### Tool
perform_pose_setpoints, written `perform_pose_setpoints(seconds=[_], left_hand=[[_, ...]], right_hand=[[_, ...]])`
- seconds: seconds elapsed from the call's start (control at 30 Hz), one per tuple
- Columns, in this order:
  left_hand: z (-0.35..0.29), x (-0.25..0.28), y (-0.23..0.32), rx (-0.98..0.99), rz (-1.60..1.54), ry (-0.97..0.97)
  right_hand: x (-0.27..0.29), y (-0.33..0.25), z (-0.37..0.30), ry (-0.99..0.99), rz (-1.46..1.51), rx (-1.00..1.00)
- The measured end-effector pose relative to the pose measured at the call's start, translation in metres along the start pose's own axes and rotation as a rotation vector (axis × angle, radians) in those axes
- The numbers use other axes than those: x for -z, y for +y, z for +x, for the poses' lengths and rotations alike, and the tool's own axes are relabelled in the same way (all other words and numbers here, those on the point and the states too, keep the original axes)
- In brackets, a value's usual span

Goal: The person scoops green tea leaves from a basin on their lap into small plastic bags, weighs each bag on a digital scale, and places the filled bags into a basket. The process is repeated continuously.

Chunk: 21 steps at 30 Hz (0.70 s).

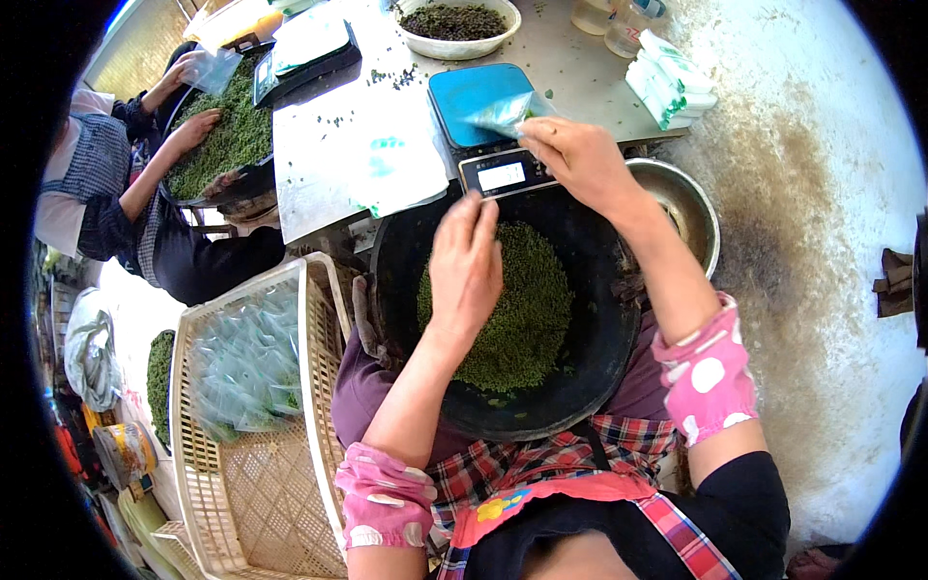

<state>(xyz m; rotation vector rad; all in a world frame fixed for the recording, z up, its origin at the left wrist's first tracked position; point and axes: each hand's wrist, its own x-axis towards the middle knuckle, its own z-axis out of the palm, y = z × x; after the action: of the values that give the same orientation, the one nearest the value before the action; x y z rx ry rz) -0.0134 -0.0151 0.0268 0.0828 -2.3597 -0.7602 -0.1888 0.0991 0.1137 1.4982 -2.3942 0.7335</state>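
Note:
My right hand (572, 159) pinches the top of a clear plastic bag (505, 116) over the blue weighing plate of a digital scale (480, 87). Something green shows in the bag, and its lower part rests on or just above the plate; I cannot tell which. My left hand (467, 266) is slightly blurred, its fingers stretched toward the scale's lit display (502, 175) with nothing seen in them. Below it, a wide black basin (594, 319) sits on my lap, holding a heap of small green berries (517, 309) like peppercorns.
Left of me stands a cream plastic basket (319, 387) with several filled clear bags (246, 358). On the table (329, 193) are a white bowl (459, 46) of dark berries and stacked bags (667, 82). A metal bowl (701, 217) is at right; a co-worker (145, 174) works at left.

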Motion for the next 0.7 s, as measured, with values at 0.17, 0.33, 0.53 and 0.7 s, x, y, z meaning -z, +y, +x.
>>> perform_pose_setpoints(seconds=[0.17,0.33,0.53,0.7], left_hand=[[0.013,0.021,0.0,0.102,-0.07,0.133],[-0.001,0.015,0.001,0.343,-0.443,-0.166],[-0.032,0.02,-0.005,0.358,-0.618,-0.367],[-0.036,0.082,-0.003,0.335,-0.771,-0.419]], right_hand=[[0.042,-0.057,-0.02,-0.388,0.305,0.071],[0.05,-0.065,-0.029,-0.44,0.337,0.056],[0.011,-0.08,-0.051,-0.77,0.283,0.06],[0.025,-0.136,-0.046,-0.472,0.352,0.129]])
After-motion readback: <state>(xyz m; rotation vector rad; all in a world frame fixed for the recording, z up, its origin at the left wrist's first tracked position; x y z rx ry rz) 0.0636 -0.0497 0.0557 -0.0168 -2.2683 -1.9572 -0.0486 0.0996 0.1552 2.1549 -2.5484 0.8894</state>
